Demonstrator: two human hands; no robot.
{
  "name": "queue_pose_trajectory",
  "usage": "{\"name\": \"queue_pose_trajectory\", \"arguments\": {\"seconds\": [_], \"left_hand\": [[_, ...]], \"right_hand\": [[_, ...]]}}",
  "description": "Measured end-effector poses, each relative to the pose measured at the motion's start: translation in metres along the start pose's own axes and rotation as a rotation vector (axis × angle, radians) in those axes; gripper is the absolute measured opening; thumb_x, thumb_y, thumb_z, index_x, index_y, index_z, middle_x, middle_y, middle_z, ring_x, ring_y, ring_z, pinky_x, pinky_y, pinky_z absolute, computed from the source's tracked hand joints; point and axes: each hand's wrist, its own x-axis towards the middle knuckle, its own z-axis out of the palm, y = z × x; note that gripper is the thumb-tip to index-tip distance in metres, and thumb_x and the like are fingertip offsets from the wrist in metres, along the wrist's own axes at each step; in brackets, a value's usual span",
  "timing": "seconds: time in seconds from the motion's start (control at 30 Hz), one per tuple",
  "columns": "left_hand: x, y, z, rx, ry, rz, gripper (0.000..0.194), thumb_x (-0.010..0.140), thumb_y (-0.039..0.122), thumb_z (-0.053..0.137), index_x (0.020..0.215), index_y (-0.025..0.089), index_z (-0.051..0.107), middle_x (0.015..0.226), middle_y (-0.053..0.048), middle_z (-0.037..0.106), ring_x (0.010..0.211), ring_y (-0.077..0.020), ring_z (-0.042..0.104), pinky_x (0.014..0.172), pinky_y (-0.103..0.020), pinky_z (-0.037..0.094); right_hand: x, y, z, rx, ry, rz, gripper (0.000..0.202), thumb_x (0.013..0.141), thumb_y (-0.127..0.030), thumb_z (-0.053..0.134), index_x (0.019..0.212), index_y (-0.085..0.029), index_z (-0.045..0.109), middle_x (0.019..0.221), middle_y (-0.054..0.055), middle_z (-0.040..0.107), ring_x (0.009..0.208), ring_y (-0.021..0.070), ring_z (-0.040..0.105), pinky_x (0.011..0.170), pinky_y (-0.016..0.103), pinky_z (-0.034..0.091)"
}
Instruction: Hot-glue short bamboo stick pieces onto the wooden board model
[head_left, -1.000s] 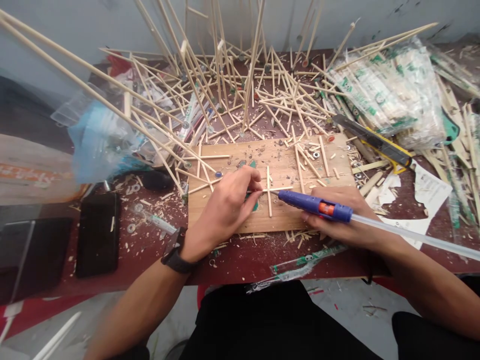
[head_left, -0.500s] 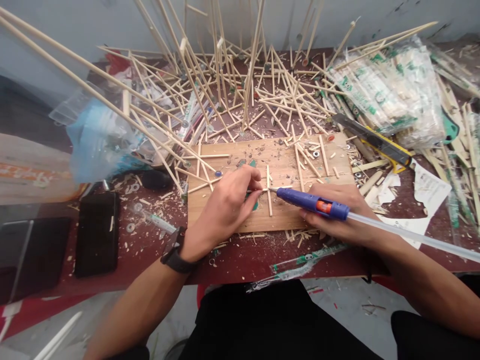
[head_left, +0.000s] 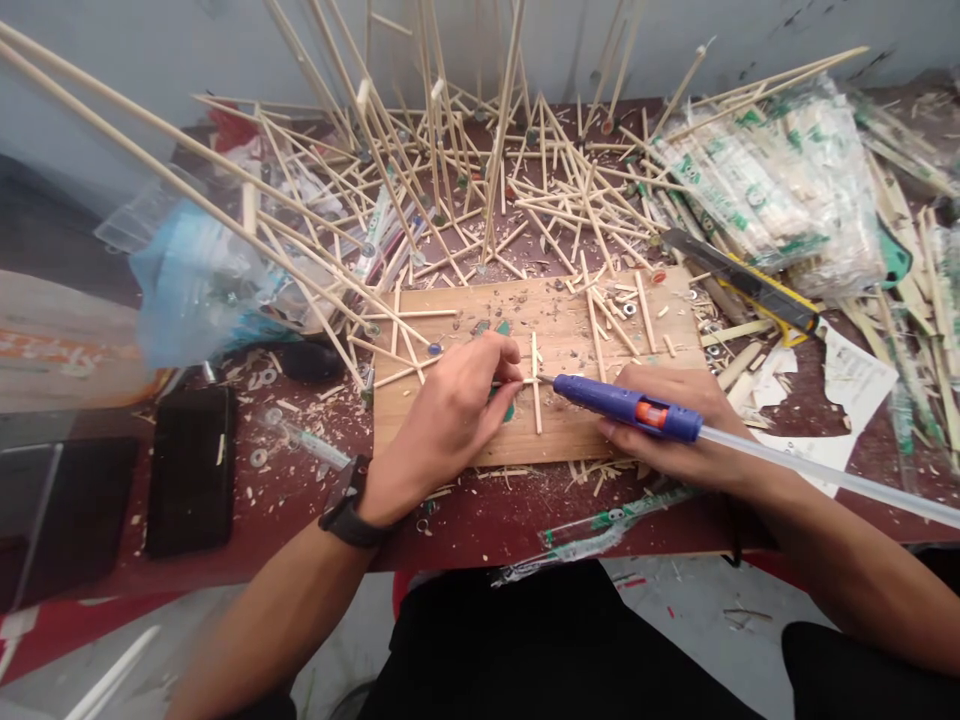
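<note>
My left hand (head_left: pixel 469 395) pinches one end of a thin wooden stick between thumb and fingertips. That stick meets an upright-lying wooden stick (head_left: pixel 536 405), and the two make a cross on the wooden board (head_left: pixel 435 440). My right hand (head_left: pixel 675 420) grips a blue hot glue gun (head_left: pixel 600 400) from behind, its fingers partly hidden under it. The metal nozzle is at the crossing of the sticks; whether it touches them I cannot tell. A clear glue stick (head_left: pixel 810 468) runs out of the gun's rear. Some green patches show on the board beside my left fingers.
Behind the board stands a tangle of joined sticks (head_left: pixel 495 150), with long ones rising toward me at left. A yellow-and-black utility knife (head_left: pixel 750 285) and wrapped chopsticks (head_left: pixel 780 190) lie at right. A black phone (head_left: pixel 191 470) lies at left; wood shavings are scattered about.
The glue gun has shifted very slightly, with its nozzle still at the crossing. My left hand keeps its pinch; the whole view has moved a little.
</note>
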Motion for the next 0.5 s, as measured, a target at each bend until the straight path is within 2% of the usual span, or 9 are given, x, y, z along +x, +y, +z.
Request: {"name": "queue_pose_trajectory", "arguments": {"seconds": [0.3,0.5], "left_hand": [[-0.0005,-0.0014,-0.0002,-0.003,0.012,0.023,0.026,0.099,0.004,0.065,0.114,0.021,0.05,0.092,-0.001,0.072,0.082,-0.0177,0.075,0.073,-0.032,0.059],[0.0002,-0.0011,0.0001,-0.005,0.002,0.017,0.027,0.1,0.004,0.065,0.114,0.021,0.05,0.092,-0.001,0.073,0.082,-0.0174,0.075,0.074,-0.032,0.059]], "right_hand": [[-0.001,0.0056,0.0028,0.035,0.016,-0.066,0.018,0.098,-0.024,0.068,0.082,-0.022,0.06,0.071,-0.002,0.061,0.06,0.012,0.054,0.059,0.028,0.037],[0.0001,0.0037,0.0008,0.013,0.023,-0.071,0.021,0.1,-0.025,0.066,0.081,-0.022,0.058,0.069,-0.003,0.058,0.057,0.0113,0.049,0.057,0.029,0.035]]}}
